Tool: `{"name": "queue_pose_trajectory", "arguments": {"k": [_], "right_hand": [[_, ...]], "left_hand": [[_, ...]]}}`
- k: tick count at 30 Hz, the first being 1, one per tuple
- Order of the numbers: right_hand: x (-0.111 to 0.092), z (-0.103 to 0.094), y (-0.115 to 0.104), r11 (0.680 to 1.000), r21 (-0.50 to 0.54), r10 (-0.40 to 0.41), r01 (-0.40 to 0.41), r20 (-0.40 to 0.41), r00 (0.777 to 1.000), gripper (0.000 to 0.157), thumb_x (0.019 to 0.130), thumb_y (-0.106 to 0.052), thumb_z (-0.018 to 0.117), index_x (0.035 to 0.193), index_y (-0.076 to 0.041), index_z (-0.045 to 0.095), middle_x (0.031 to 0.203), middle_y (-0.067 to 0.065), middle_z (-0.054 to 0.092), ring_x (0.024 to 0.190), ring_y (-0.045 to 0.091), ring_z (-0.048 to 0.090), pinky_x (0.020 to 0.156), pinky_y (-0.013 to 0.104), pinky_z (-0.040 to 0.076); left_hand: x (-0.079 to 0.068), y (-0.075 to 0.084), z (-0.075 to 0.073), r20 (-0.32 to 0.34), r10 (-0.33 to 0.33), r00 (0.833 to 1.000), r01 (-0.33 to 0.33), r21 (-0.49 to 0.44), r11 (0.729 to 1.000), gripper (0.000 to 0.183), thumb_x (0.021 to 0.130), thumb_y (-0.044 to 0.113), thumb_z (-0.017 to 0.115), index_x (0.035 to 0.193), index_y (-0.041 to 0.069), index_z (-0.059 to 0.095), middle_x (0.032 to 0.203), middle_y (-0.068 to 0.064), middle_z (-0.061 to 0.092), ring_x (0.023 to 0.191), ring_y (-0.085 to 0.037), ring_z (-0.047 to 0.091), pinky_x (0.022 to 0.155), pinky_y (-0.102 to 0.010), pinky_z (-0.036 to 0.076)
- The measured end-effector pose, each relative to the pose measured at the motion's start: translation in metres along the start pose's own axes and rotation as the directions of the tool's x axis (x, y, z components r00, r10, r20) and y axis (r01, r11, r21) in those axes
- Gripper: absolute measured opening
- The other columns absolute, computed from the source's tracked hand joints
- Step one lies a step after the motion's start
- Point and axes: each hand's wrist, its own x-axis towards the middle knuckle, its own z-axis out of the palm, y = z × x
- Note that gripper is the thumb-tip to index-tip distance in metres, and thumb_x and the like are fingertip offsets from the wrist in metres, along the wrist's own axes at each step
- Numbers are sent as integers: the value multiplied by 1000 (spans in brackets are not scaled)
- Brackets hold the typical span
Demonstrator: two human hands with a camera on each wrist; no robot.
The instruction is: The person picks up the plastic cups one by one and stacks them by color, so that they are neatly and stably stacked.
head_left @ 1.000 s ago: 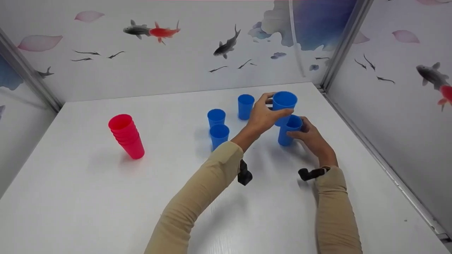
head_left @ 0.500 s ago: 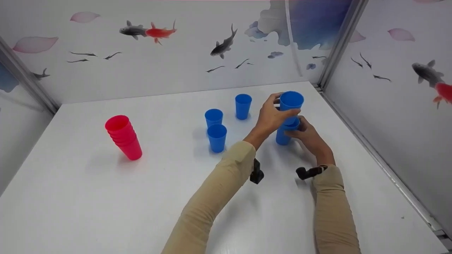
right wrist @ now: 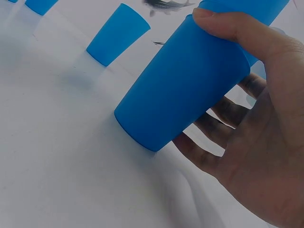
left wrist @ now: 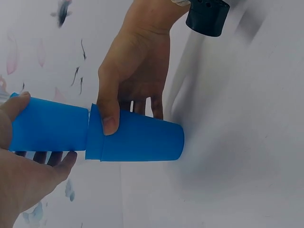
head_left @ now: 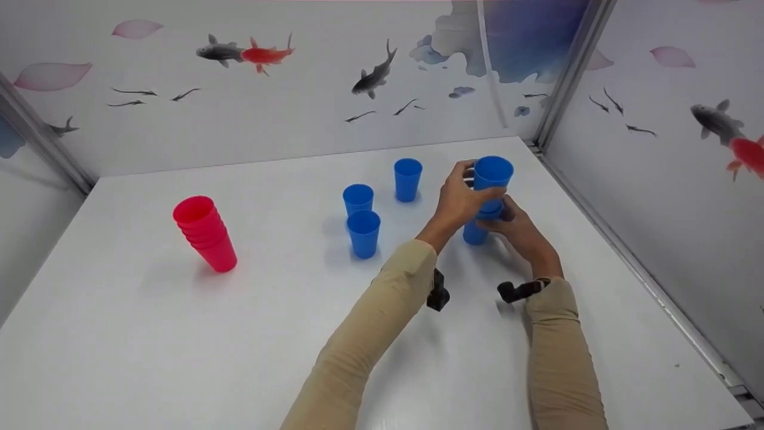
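Note:
My left hand [head_left: 459,203] grips a blue cup [head_left: 493,174] from its left side, thumb across the front. This cup stands upright, its narrow base right at the mouth of a lower blue cup [head_left: 475,233]. My right hand [head_left: 525,234] holds that lower cup by its upper part, thumb in front and fingers behind. In the left wrist view a band like a second rim [left wrist: 94,135] shows at the top of the lower cup. The right wrist view has the lower cup [right wrist: 180,85] tilted across the picture, its base close to the white table.
Three more blue cups stand upright left of my hands: a front one [head_left: 363,234], one just behind it [head_left: 358,197] and one farther back [head_left: 407,179]. A leaning stack of red cups [head_left: 209,236] is at the left of the white table [head_left: 286,334]. Printed panels [head_left: 298,119] enclose the table.
My left hand has carried its blue cup to the right, over the lower cup, whose mouth is now mostly covered. My right hand keeps its hold. The head view has shifted slightly.

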Motion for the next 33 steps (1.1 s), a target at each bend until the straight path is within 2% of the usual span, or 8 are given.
{"name": "queue_pose_trajectory", "arguments": {"k": [7, 10, 14, 21, 29, 33], "right_hand": [[1, 3, -1, 999, 38, -35, 35, 15, 999, 96, 92, -34, 72, 162, -23, 7, 169, 11, 15, 156, 35, 16, 126, 60, 14], [1, 3, 0, 998, 40, -39, 39, 14, 999, 96, 92, -35, 73, 162, -21, 9, 168, 13, 19, 155, 36, 18, 125, 60, 15], [2, 2, 0, 999, 28, -18, 18, 6, 1000, 97, 91, -38, 73, 162, -20, 9, 168, 14, 18, 156, 37, 17, 125, 61, 13], [2, 0, -1, 1000, 10, 15, -15, -2, 1000, 101, 90, -41, 73, 162, -19, 5, 169, 12, 14, 157, 36, 12, 125, 63, 10], [1, -1, 2, 1000, 16, -21, 21, 2, 1000, 97, 93, -36, 71, 162, -17, 5, 169, 13, 16, 157, 37, 12, 125, 64, 9], [0, -1, 1, 1000, 5, -14, 14, -2, 1000, 100, 92, -36, 71, 162, -17, 3, 169, 14, 14, 157, 38, 10, 124, 64, 9]], "left_hand": [[-1, -9, -4, 8, -19, 1000, 19, -23, 1000, 73, 88, 28, 78, 150, 18, 41, 150, -6, 51, 140, -22, 50, 113, -39, 46], [-3, -10, -8, 14, -27, 1000, 27, -22, 999, 74, 88, 27, 78, 151, 19, 41, 151, -5, 52, 141, -21, 49, 113, -37, 46], [-7, -9, -15, 21, -6, 1000, 6, -28, 1000, 72, 89, 28, 77, 151, 19, 41, 152, -6, 51, 142, -21, 48, 113, -38, 47], [-19, -7, -35, 33, 61, 998, -61, -5, 998, 68, 91, 30, 75, 150, 18, 43, 151, -4, 52, 143, -21, 47, 113, -40, 46], [-38, -16, -66, 54, 159, 986, -160, 4, 987, 66, 91, 31, 74, 148, 16, 44, 150, -5, 52, 141, -21, 48, 116, -36, 42], [-45, -20, -82, 58, 162, 985, -164, 23, 986, 65, 92, 30, 73, 148, 16, 44, 150, -5, 52, 142, -21, 47, 117, -35, 42]]}}
